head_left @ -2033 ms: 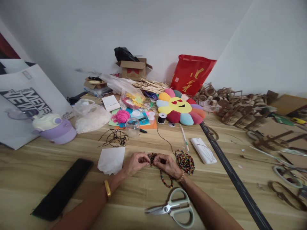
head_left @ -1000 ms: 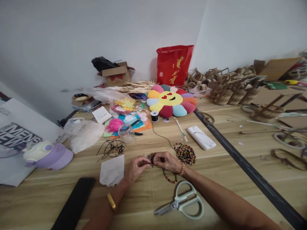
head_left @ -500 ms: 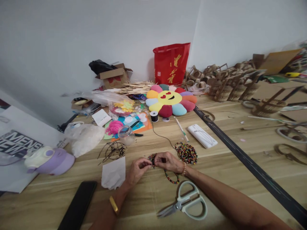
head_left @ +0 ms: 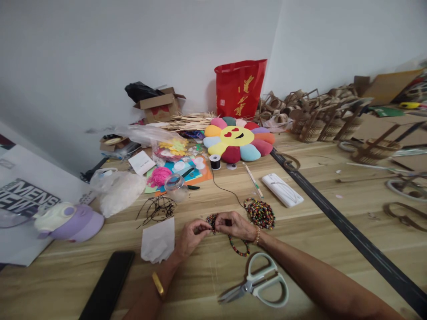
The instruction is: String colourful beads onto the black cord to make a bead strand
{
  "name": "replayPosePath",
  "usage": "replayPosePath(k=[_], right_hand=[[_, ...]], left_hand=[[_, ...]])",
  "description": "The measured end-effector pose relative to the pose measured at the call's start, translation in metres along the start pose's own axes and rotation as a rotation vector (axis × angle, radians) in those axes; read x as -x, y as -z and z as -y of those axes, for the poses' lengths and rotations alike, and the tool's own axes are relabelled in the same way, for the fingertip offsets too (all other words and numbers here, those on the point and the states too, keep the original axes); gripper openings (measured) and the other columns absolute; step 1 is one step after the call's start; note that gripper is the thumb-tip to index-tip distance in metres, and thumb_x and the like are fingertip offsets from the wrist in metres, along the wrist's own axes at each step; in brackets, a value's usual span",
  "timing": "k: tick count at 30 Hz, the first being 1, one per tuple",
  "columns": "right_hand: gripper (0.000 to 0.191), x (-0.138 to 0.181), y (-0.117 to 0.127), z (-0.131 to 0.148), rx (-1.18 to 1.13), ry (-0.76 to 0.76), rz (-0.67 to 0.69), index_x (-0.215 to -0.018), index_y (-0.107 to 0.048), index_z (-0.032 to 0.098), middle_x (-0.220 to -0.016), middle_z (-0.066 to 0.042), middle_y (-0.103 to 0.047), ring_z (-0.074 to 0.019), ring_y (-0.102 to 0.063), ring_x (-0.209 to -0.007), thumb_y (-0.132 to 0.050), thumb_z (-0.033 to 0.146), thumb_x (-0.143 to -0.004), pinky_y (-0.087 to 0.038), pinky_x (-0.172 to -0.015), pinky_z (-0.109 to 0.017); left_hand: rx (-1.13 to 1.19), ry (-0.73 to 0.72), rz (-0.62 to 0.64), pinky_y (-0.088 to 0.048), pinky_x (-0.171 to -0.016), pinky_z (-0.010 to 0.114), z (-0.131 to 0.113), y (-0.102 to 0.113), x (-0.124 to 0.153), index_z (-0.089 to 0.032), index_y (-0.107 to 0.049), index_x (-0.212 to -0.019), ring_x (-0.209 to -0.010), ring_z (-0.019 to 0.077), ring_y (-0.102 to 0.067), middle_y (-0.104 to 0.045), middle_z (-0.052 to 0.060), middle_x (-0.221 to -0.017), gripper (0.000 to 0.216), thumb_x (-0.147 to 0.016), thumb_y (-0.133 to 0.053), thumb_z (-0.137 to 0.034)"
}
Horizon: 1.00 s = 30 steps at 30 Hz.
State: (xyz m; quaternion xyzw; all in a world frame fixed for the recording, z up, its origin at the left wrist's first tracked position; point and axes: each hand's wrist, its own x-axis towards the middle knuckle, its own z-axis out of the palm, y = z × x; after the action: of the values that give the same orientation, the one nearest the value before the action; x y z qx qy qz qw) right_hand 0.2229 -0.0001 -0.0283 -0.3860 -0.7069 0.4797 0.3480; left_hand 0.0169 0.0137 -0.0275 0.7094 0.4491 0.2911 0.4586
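Observation:
My left hand (head_left: 191, 236) and my right hand (head_left: 236, 225) meet at the middle of the wooden table (head_left: 300, 231), both pinched on a string of multicoloured beads (head_left: 211, 219). A loop of that beaded string (head_left: 237, 249) hangs out below my right hand. A pile of finished beaded strings (head_left: 260, 213) lies just right of my right hand. A thin black thread (head_left: 226, 190) runs from the beads up to a black spool (head_left: 215, 161). Green-handled scissors (head_left: 258, 285) lie shut near my right forearm.
A white tissue (head_left: 157, 241) and a black phone (head_left: 108, 288) lie left of my hands; black thread scraps (head_left: 156, 208), a small jar (head_left: 175, 186), a white case (head_left: 282, 190), a flower cushion (head_left: 237, 139), a red bag (head_left: 240, 88) and wooden craft pieces (head_left: 320, 118) sit beyond.
The camera swung to the right and settled. Both hands stay pinched on the beads at the same spot, with only small finger movements.

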Motion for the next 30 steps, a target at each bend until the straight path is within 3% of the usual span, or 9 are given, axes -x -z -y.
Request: replayPosePath(k=[15,30], right_hand=[[0.020,0.0005,-0.0003,0.0003,-0.032,-0.018,0.000,-0.076,-0.065,0.015,-0.066,0.001,-0.058,-0.0099,-0.048,-0.057,-0.057,0.031,-0.082,-0.038,-0.053,-0.019],[0.014,0.0004,-0.0013,-0.0011,-0.014,0.007,0.002,-0.077,-0.063,0.013,-0.065,0.002,-0.054,-0.0095,-0.044,-0.057,-0.055,0.023,-0.081,-0.034,-0.053,-0.019]], left_hand=[[0.014,0.012,0.010,-0.048,-0.065,0.025,0.0019,0.0003,-0.0006,-0.014,-0.072,-0.077,-0.068,0.0163,-0.062,-0.069,0.005,-0.071,0.013,-0.070,-0.067,-0.023],[0.020,0.024,0.016,-0.047,-0.066,0.026,-0.0002,-0.0005,-0.0002,-0.012,-0.072,-0.077,-0.069,0.0179,-0.062,-0.069,0.006,-0.072,0.013,-0.070,-0.065,-0.020]])
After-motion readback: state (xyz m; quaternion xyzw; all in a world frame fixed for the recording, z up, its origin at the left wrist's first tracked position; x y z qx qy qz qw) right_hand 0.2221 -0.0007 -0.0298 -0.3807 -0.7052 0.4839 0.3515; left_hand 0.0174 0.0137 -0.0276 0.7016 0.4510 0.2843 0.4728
